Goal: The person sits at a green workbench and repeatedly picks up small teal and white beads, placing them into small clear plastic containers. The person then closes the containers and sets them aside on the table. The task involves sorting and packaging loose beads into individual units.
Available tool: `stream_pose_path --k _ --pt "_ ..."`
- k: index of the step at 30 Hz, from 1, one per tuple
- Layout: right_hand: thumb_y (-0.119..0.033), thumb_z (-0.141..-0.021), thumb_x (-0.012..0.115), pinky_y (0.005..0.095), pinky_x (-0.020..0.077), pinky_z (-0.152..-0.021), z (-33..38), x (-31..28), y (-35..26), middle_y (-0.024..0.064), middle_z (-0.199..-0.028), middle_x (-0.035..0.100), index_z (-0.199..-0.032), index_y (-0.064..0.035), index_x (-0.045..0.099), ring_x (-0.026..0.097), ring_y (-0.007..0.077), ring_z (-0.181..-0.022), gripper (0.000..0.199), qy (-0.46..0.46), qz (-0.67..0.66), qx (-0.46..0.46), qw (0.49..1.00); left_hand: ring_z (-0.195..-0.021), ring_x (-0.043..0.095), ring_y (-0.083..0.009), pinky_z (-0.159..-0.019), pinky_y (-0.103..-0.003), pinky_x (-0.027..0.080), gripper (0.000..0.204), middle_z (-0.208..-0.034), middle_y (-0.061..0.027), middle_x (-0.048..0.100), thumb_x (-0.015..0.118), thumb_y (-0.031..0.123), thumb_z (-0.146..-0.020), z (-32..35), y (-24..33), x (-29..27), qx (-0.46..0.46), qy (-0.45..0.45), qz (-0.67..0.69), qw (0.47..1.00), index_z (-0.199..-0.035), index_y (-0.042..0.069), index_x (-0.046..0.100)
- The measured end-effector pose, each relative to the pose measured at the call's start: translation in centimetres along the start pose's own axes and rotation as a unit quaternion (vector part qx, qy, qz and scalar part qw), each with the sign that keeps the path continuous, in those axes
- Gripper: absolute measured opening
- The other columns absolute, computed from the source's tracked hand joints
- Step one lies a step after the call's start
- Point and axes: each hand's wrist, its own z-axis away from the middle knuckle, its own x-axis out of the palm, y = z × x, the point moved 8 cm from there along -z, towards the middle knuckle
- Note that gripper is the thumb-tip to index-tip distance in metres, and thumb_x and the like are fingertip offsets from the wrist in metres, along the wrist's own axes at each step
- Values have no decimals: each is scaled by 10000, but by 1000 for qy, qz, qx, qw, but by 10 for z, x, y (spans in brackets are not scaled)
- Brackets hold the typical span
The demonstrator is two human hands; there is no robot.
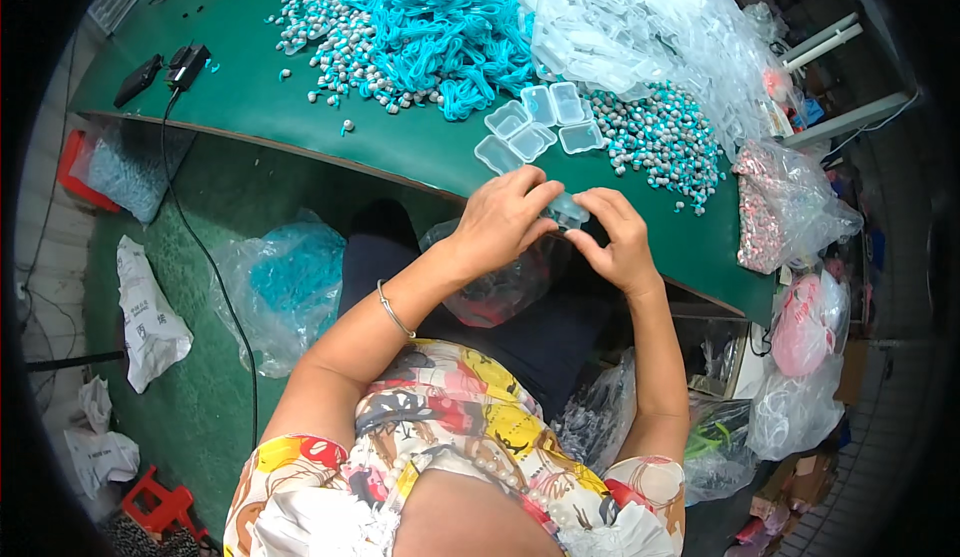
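Note:
Between my two hands, just off the table's near edge, is a small clear plastic box [568,210] with a bluish tint. My left hand [503,219] grips its left side, fingers and thumb closed. My right hand [622,239] pinches the right side between thumb and fingers. What lies inside the box is too small to make out. Just beyond my hands, several empty clear boxes [540,107] lie open on the green table [250,92]. To their right is a heap of small grey-and-teal plug-like pieces [660,137].
A tangled pile of teal cords [440,17] lies at the back, with more grey-and-teal pieces [385,87] around it. Many clear boxes [640,17] fill the back right. A bag of pink pieces [765,212] sits at the right edge. A black cable [195,222] hangs at left.

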Motion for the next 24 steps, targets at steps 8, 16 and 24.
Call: stream_pose_path --k 8,16,24 --pt "-73 -756 766 403 511 -746 6 16 -3 142 -936 665 -1008 -11 667 627 331 -885 278 -1 -28 23 999 -793 611 -341 -693 -430 501 243 -907 -131 577 736 191 -842 5 2 5 27 -17 8 999 -997 30 642" --pt "-149 -838 711 403 489 -787 -31 27 -4 133 -940 667 -1000 -22 687 616 323 -873 208 -95 -236 42 966 -688 613 -318 -590 -408 491 197 -835 -122 566 742 195 -847 32 5 -18 3 51 40 998 -922 33 660" --pt "-62 -749 757 410 450 -805 -67 40 0 54 -1031 646 -958 -77 673 595 273 -965 226 66 159 -51 984 -744 656 -334 -656 -442 526 245 -843 -122 627 708 309 -870 73 -18 69 -27 -170 -52 984 -904 69 676"
